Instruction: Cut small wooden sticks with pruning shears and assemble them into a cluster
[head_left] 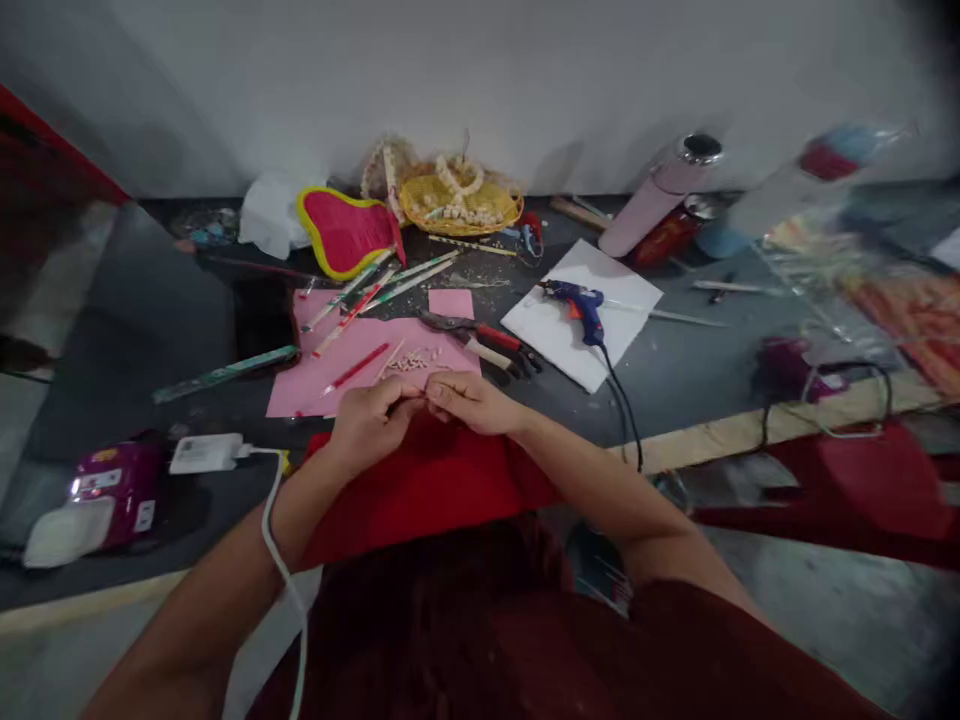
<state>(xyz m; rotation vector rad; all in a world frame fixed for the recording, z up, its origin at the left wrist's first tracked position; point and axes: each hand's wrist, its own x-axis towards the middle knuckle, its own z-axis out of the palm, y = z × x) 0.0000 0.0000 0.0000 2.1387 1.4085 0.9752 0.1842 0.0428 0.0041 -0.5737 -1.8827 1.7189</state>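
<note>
- Fingertips of my left hand (371, 422) and right hand (472, 402) meet over the red cloth (427, 480) at the table's near edge, pinching something too small to make out; I cannot tell whether it is one of the small pale pieces (414, 360).
- Those pieces lie just beyond my hands on the pink sheet (352, 355); I judge them light, stiff and easily scattered, best nipped between thumb and forefinger.
- Counts: 1 glue gun (581, 305) on 1 white sheet (570, 330), 1 pair of pliers (472, 335), 1 yellow basket (461, 205), several thin sticks (375, 290), too overlapped to count.
</note>
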